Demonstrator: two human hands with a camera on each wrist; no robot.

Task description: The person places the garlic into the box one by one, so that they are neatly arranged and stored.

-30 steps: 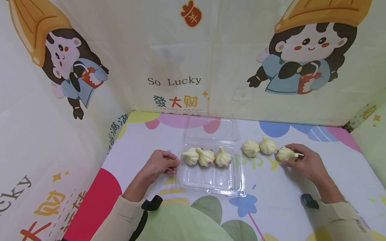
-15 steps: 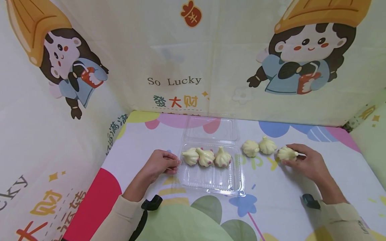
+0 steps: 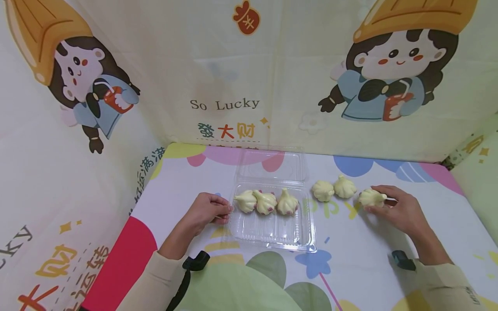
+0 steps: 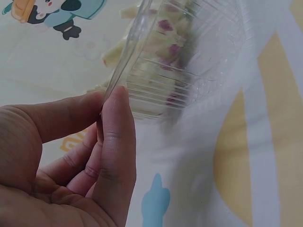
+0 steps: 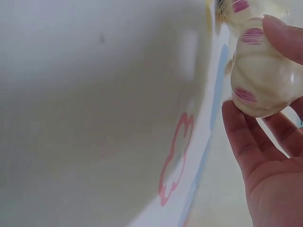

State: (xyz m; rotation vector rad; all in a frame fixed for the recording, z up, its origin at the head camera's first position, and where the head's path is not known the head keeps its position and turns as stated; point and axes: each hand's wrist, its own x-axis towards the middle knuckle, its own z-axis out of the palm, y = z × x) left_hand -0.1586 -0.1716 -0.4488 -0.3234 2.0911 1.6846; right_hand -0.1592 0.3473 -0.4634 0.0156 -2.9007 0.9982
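My left hand pinches the left rim of a clear plastic clamshell box between thumb and forefinger, plain to see in the left wrist view. The box's lid lies folded back. Three garlic bulbs sit in a row along the back of its tray, the middle one leaning against the left one. To the right, my right hand grips another garlic bulb with thumb and fingertips. This bulb is cream with purple patches, its stem pointing toward the palm.
Two more garlic bulbs, one round and one with its stem up, rest on the printed tablecloth between box and right hand. A cartoon-printed curtain stands behind the table and along both sides.
My right hand has shifted very slightly to the right with its garlic bulb, whose stem now shows less. The left hand and the box have stayed in place.
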